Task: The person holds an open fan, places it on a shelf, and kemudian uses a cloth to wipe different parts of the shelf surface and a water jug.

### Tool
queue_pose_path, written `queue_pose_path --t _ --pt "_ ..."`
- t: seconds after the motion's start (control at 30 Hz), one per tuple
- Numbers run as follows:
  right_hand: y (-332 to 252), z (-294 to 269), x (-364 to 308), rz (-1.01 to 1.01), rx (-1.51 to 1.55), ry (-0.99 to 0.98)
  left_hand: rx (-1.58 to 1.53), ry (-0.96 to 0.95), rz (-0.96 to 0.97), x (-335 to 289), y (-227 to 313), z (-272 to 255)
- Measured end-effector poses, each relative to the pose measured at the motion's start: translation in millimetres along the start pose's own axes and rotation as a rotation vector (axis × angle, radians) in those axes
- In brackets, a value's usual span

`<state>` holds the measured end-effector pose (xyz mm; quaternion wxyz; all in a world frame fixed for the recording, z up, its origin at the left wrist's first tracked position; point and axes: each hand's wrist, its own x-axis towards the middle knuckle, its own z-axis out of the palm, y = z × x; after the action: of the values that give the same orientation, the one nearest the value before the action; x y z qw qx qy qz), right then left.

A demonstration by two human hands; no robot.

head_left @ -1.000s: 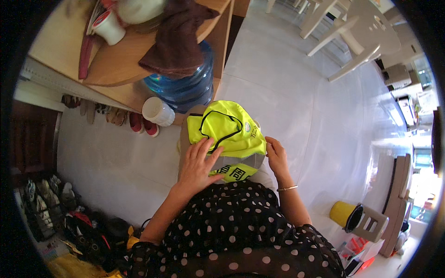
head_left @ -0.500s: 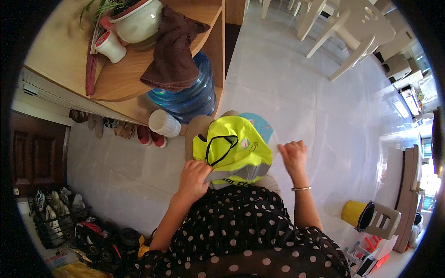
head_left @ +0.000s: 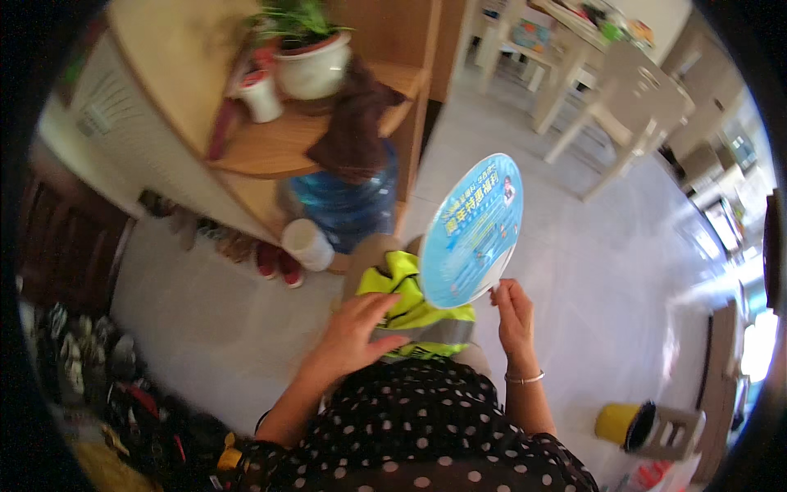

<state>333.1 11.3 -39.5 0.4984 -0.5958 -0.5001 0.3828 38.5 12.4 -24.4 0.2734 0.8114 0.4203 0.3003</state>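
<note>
Fan in right hand partly hides yellow cloth.

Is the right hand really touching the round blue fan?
Touching: the head view shows the right hand gripping the round blue fan at its lower right edge, holding it up.

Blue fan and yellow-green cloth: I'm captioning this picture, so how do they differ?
The blue fan looks flat and stiff; the yellow-green cloth is soft and creased. The fan is raised in the right hand; the cloth lies lower, by the left hand. Both are brightly coloured.
</note>
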Motion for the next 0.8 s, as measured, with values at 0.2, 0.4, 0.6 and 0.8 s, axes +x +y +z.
queue_pose_path --t 0.2,0.4,0.6,0.8 --pt "-49 96 -17 -0.128 0.495 -0.501 -0.197 0.337 0.051 -9 38 11" --pt "-51 150 -15 -0.221 0.516 -0.695 -0.118 0.788 -0.061 -28 25 4" --pt "-76 146 4 -0.529 0.055 -0.685 0.159 1.027 -0.234 -38 -8 -71" --pt "3 114 40 -0.635 -0.338 -0.453 0.804 1.094 -0.193 -13 -39 -170"
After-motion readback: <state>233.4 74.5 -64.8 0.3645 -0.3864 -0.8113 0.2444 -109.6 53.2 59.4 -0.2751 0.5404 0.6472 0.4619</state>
